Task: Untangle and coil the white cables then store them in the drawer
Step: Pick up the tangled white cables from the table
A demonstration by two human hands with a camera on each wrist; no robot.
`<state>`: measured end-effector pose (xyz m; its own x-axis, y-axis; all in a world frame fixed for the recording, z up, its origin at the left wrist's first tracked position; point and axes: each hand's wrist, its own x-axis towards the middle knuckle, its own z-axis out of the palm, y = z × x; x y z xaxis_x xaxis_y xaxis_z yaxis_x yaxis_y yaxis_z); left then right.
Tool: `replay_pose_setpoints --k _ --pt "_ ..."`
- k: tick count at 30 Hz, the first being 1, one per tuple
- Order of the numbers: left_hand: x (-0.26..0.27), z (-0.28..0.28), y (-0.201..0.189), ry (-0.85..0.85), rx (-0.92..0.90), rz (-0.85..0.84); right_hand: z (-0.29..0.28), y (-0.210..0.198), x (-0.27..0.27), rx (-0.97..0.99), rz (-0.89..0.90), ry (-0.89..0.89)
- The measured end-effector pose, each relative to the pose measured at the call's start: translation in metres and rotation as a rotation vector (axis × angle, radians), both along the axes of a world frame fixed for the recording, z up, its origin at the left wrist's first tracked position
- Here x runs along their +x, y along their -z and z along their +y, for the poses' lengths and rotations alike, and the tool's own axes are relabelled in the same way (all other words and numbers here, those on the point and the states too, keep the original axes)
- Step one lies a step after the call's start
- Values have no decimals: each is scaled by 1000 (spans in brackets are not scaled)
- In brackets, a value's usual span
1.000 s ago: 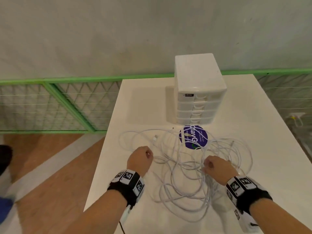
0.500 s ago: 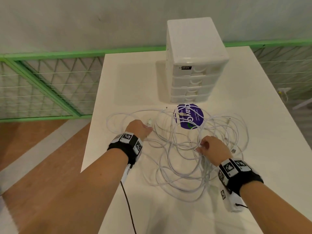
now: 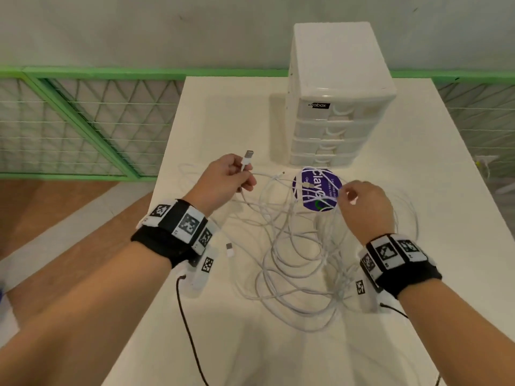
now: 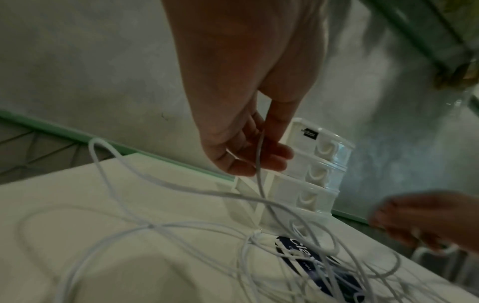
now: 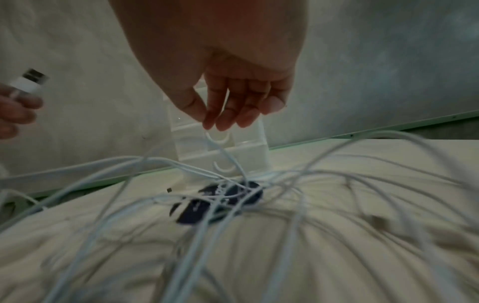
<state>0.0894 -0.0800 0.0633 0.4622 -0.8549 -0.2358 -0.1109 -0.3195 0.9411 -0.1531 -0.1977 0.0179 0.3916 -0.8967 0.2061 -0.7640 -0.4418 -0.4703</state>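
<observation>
A tangle of white cables (image 3: 301,254) lies in loose loops on the white table (image 3: 418,330), in front of a white drawer unit (image 3: 334,107) whose drawers are closed. My left hand (image 3: 223,179) is raised over the left side of the tangle and grips a cable just below its USB plug (image 3: 248,157), which sticks up above the fingers. In the left wrist view that cable (image 4: 259,164) hangs down from the curled fingers. My right hand (image 3: 362,207) pinches a raised strand (image 5: 215,141) of the tangle between thumb and fingertips, above a round purple sticker (image 3: 317,190).
A green-framed wire fence (image 3: 83,121) runs behind and left of the table, with wooden floor (image 3: 55,218) below. The table's left edge lies close to my left forearm. Another loose plug (image 3: 230,249) rests on the table near my left wrist.
My left hand has picked up the cable end and lifted its USB plug off the table. My right hand has risen from the tangle, pulling up a strand.
</observation>
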Motion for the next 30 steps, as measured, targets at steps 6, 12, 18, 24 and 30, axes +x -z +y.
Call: replay_pose_setpoints --k 6,12,18,24,30 --pt "-7 24 -3 214 47 -198 -44 3 61 185 275 -203" --pt "-3 56 34 266 50 -440 -51 24 77 295 569 -307" --pt "6 79 79 586 204 -711 -53 34 79 396 474 -268" --pt "8 81 92 621 254 -591 -61 38 76 484 368 -207" --pt "3 76 90 624 301 -600 -62 17 63 535 -85 -158"
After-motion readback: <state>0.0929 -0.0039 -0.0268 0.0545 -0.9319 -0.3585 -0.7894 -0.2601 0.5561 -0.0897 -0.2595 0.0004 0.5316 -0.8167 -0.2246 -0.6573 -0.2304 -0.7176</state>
